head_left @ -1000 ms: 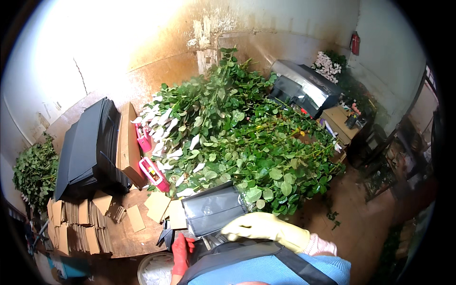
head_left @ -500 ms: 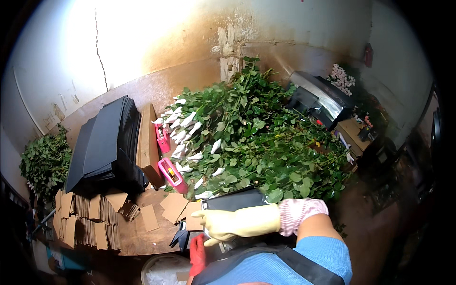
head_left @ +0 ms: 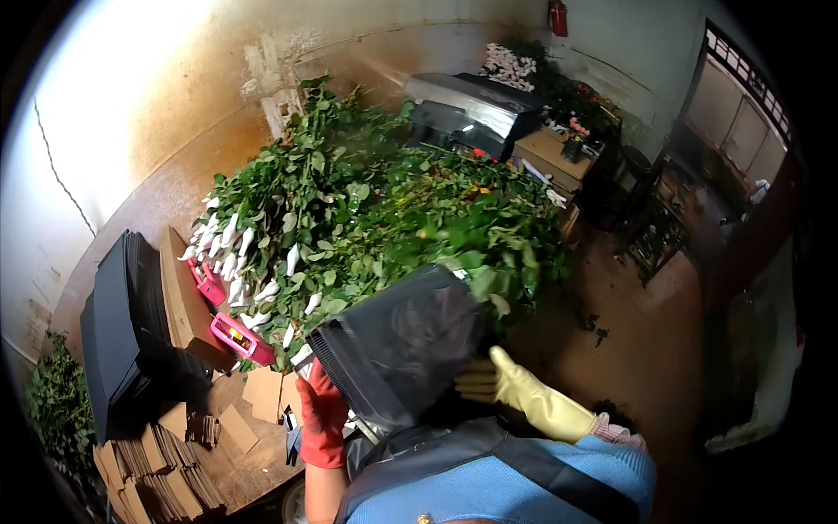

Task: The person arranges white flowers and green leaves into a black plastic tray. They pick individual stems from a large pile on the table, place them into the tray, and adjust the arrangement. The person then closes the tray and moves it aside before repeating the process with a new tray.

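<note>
Left hand (head_left: 323,419): red-gloved, stood upright against the black package's (head_left: 401,341) left edge; clenched or not, I couldn't tell.
Right hand (head_left: 521,393): yellow-gloved, released, fingers extended near its right side.
Package: smooth, boxy, ribbed leftward, tilted before far leafy stems (head_left: 349,188).

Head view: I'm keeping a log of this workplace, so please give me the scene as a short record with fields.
left hand: red glove, at the left edge of the black box-like piece; grip unclear
right hand: pale yellow glove, fingers extended, by the piece's right side; contact unclear
piece: glossy, tilted
beyond it: heap of leafy stems, white caps along its left
left of heap: pink holders, stacked black sheets
table: brown, cardboard pieces on it
</note>
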`<state>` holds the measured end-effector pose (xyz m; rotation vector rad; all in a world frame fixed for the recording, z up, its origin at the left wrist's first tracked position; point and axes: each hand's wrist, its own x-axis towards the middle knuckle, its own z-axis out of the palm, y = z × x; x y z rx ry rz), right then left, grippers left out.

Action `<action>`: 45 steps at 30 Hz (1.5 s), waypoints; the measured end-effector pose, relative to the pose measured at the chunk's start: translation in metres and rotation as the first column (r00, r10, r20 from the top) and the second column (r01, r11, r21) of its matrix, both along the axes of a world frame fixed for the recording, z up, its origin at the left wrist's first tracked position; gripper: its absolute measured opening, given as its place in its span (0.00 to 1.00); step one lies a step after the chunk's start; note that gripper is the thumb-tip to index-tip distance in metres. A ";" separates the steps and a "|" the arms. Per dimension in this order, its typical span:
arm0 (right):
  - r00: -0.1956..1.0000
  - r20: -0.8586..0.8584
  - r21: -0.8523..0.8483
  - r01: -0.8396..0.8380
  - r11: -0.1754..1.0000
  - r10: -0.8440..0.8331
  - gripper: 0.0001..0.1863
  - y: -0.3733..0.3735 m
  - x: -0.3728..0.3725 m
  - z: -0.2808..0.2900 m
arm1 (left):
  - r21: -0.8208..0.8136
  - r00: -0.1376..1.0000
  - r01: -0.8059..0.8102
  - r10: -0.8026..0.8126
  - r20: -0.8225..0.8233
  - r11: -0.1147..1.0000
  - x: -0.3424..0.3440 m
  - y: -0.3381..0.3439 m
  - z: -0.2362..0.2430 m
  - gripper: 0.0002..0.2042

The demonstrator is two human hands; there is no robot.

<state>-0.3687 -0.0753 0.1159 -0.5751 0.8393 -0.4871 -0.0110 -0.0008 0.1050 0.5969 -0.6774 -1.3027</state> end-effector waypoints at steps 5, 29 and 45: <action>0.738 0.567 0.233 0.283 0.930 -0.367 0.44 0.002 0.000 0.005 | -0.177 0.952 0.028 0.027 0.305 0.984 -0.063 -0.057 0.083 0.54; 0.783 -0.306 -0.211 0.498 0.841 -0.541 0.42 0.021 -0.148 -0.064 | 0.296 0.672 0.670 -0.725 0.149 0.681 -0.248 -0.049 -0.031 0.33; 0.707 -0.424 -0.012 0.621 0.784 -0.566 0.42 0.021 -0.146 -0.172 | 0.494 0.301 0.754 -0.896 0.327 0.434 -0.243 -0.057 -0.024 0.42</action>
